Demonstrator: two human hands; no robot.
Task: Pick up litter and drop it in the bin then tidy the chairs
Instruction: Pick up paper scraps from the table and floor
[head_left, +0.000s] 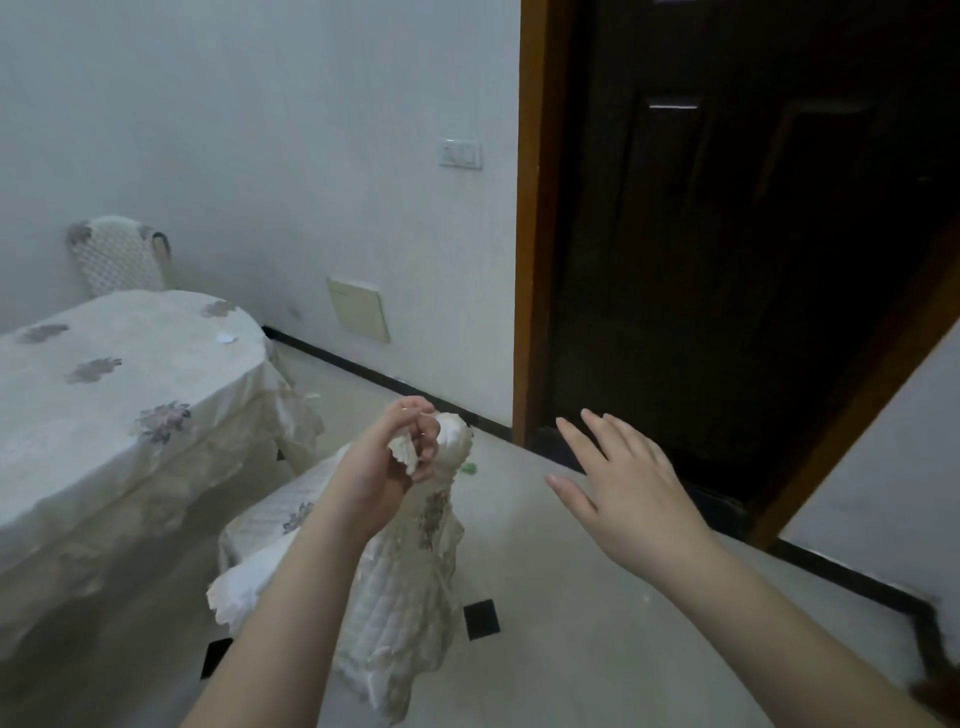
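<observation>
My left hand (387, 465) holds a crumpled piece of white paper litter (405, 451) in its curled fingers, above the back of a near chair (395, 577) draped in a cream quilted cover. My right hand (618, 478) hovers open with fingers spread, to the right of that chair, over the floor. Another scrap of white paper (226, 338) lies on the cloth-covered table (104, 374) at left. A small green bit (469, 468) lies on the floor beyond the chair. A second covered chair (119, 257) stands behind the table against the wall. No bin is in view.
A dark wooden door (727, 260) in an orange-brown frame stands ahead on the right. Pale tiled floor (597, 623) with small black inset squares runs between chair and door. The white wall has a switch plate (460, 154) and a low panel (358, 309).
</observation>
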